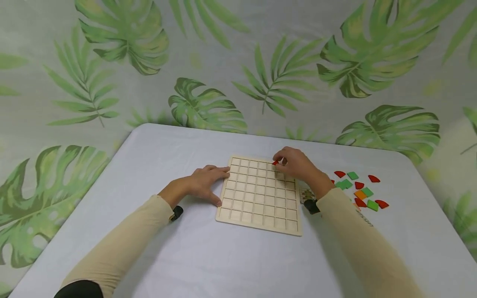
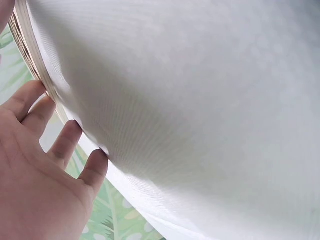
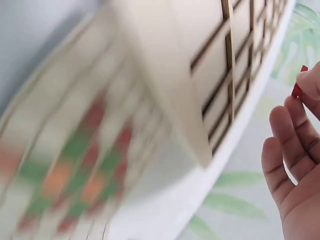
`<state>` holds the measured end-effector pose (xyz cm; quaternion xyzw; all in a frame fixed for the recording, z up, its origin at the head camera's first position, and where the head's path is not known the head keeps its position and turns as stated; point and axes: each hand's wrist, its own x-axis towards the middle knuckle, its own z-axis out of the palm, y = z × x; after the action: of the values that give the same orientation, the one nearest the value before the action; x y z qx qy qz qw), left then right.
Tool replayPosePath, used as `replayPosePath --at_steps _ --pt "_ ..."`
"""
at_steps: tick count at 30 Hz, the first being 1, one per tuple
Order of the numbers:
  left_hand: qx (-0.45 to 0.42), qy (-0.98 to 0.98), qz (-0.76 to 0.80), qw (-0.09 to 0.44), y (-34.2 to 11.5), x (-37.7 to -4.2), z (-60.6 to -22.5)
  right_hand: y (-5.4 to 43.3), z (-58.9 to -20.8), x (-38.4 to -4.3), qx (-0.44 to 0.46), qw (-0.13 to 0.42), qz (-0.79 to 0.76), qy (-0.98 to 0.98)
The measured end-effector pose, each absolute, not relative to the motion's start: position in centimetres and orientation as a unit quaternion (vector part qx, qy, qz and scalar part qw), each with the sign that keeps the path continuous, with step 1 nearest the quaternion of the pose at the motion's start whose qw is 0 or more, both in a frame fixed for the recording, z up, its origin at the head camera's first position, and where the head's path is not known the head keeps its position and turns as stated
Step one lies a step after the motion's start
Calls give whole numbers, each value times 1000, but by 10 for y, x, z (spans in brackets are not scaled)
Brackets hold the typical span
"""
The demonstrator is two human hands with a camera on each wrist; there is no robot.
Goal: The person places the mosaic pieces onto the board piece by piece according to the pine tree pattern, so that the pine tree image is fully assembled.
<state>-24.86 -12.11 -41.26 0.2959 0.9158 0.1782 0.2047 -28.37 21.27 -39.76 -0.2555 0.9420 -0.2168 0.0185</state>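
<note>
A pale wooden grid board (image 1: 257, 194) with rows of square recesses lies on the table. My left hand (image 1: 205, 183) rests at its left edge, fingers spread and touching the side. In the left wrist view the fingertips (image 2: 99, 162) are bent slightly against the white cloth and the board's edge. My right hand (image 1: 298, 166) is over the board's far right corner. Between thumb and finger it pinches a small red tile (image 3: 299, 89). The grid squares visible around the hands hold no tiles; those under the right hand are hidden.
Right of the board lie loose red quarter-round tiles (image 1: 374, 179), green square tiles (image 1: 372, 205) and an orange tile (image 1: 360, 195). A patterned card (image 3: 65, 165), blurred, lies by the board's right side, partly behind the right wrist. The white table (image 1: 179, 252) backs onto a leaf-print cloth.
</note>
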Motion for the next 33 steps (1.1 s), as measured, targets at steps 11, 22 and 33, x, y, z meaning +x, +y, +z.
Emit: replayPosePath --at_steps 11,22,33 --pt "298 917 176 196 -124 -249 -411 181 -410 -309 -227 57 -224 946" --pt "296 917 179 201 -124 -250 -414 177 -412 -306 -199 92 -223 950" --pt "297 916 173 206 -124 -250 -413 182 -413 -309 -171 100 -268 943"
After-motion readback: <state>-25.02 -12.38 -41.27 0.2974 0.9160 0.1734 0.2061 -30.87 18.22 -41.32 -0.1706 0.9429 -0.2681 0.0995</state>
